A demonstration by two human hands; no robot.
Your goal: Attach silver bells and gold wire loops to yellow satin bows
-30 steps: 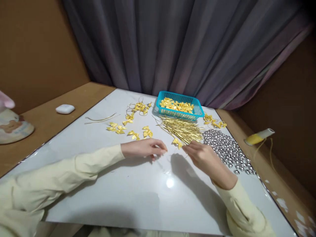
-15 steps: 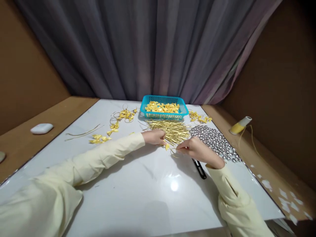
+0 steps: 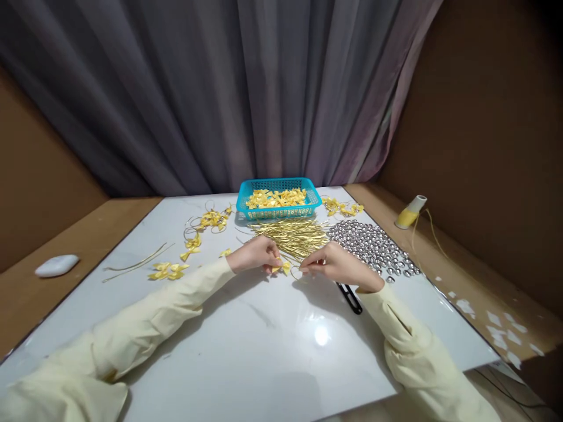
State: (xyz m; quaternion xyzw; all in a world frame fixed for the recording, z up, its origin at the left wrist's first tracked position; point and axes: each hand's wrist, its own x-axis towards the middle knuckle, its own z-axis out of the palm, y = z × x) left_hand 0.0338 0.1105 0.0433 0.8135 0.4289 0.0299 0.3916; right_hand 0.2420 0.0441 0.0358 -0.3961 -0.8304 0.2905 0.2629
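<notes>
My left hand pinches a small yellow ribbon bow just above the white table top. My right hand is closed in a pinch right beside it, on a thin gold wire that runs to the bow. Both hands sit at the near edge of a pile of gold wire pieces. Behind the pile stands a blue basket full of yellow bows.
Silver bells are heaped to the right. Finished bows and gold strands lie to the left. A black tool lies by my right wrist. A yellow thread spool and a white case rest on the wooden ledge.
The camera tilted and shifted, so the table sits lower in view. My hands came together; the left took hold of the bow, and the black tool came into sight.
</notes>
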